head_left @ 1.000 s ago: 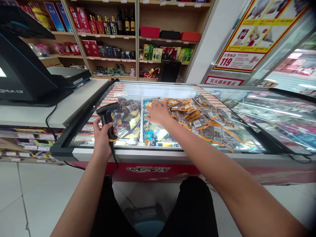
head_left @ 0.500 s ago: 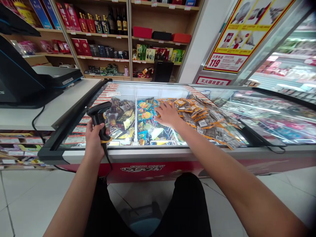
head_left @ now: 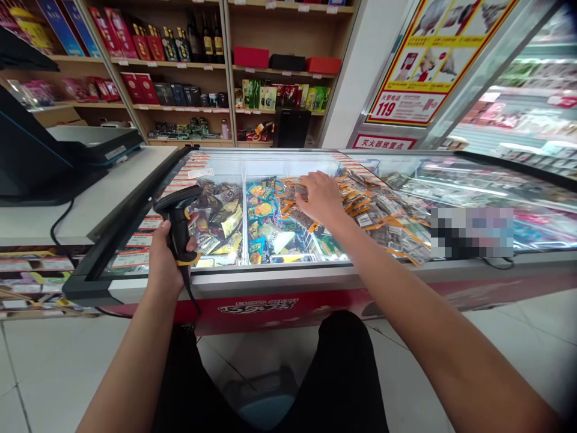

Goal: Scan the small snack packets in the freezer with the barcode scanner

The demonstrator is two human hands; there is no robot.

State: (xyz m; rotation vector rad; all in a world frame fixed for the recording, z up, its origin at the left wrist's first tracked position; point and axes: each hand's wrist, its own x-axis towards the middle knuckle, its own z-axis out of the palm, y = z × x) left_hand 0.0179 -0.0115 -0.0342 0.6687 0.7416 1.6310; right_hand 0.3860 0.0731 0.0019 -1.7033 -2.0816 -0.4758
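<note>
My left hand [head_left: 166, 258] is wrapped around the handle of a black and yellow barcode scanner [head_left: 178, 224], held upright over the freezer's front left edge with its cord hanging down. My right hand [head_left: 321, 197] rests palm down on a pile of clear snack packets [head_left: 383, 207] with orange edges. Its thumb is apart from the bent fingers, and the fingertips are partly hidden. A few of these packets [head_left: 301, 218] lie just left of the hand. The pile is spread over the glass top of a chest freezer [head_left: 315, 273].
Inside the freezer, blue and dark ice-cream packs [head_left: 264, 209] show through the glass. On the left counter [head_left: 135, 174] stands a dark checkout machine [head_left: 36, 144]. Shelves [head_left: 175, 63] of bottles and boxes are behind. A blurred black item [head_left: 455, 234] lies at right.
My right hand has moved a little right over the pile and its fingers are more bent. Some packets now show left of it. The left hand still holds the scanner.
</note>
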